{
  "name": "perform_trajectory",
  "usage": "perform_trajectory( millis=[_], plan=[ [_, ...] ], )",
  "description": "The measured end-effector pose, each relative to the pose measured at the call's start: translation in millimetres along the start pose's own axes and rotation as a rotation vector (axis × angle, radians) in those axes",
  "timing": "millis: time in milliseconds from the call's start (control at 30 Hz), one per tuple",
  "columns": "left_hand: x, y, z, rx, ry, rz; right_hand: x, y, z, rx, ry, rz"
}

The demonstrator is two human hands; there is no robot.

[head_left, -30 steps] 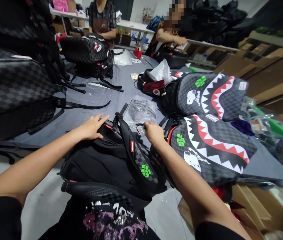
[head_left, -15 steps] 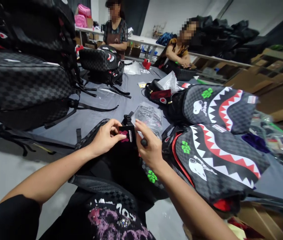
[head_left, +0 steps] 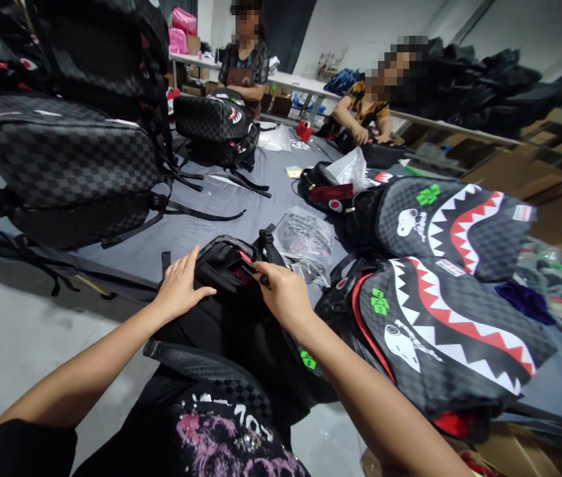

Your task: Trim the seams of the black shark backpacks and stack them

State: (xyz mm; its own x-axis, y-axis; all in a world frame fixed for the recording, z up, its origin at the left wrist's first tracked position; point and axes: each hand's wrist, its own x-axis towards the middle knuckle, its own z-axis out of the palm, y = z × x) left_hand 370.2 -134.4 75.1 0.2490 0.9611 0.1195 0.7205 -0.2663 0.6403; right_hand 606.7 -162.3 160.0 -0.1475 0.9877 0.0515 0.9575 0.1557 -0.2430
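Observation:
A black backpack lies in front of me, its top opening showing a dark lining and a bit of red. My left hand rests at the left rim of this opening, fingers stretched and thumb apart, holding nothing. At the top of the bag, my right hand is closed, fingertips at a dark hang tag with faint pink print. A small black rounded end pokes out under its fingers; what it belongs to is hidden. Just beyond lies a clear plastic bag with dark contents, beside a black buckle strap.
Two shark-mouth backpacks lie at the right. Checkered backpacks are stacked at the left, straps trailing over the grey table cover. Two people are across the table. Cardboard boxes stand at the far right.
The hang tag, earlier held up between both hands, is now lower at the bag's opening by my right hand. My left hand has let go, moved left and spread its fingers. The view has shifted slightly.

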Motion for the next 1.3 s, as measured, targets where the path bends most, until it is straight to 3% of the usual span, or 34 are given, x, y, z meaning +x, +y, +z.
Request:
perform_trajectory(
  millis=[100, 267, 400, 467, 867, 1100, 1300],
  plan=[
    [-5, -11, 8.1, -0.012, -0.015, 0.029, 7, -10, 4, -0.087, -0.122, -0.018],
    [-10, -18, 13.3, -0.022, 0.054, 0.082, 14, -17, 4, -0.131, -0.169, 0.004],
    [-12, -23, 16.0, -0.024, 0.071, 0.116, 16, -19, 18, -0.137, -0.380, -0.009],
    [-13, -24, 17.4, -0.025, 0.069, 0.114, 18, -23, 24, -0.191, -0.426, -0.036],
    [-9, -24, 20.6, -0.060, 0.031, 0.086, 34, -36, 25, -0.368, -0.491, -0.223],
    [-9, -23, 21.6, -0.136, 0.031, 0.092, 43, -52, 32, -0.305, -0.393, -0.264],
    [-5, -22, 16.4, -0.168, -0.034, -0.032, 45, -53, 33, -0.385, -0.410, -0.244]
  ],
)
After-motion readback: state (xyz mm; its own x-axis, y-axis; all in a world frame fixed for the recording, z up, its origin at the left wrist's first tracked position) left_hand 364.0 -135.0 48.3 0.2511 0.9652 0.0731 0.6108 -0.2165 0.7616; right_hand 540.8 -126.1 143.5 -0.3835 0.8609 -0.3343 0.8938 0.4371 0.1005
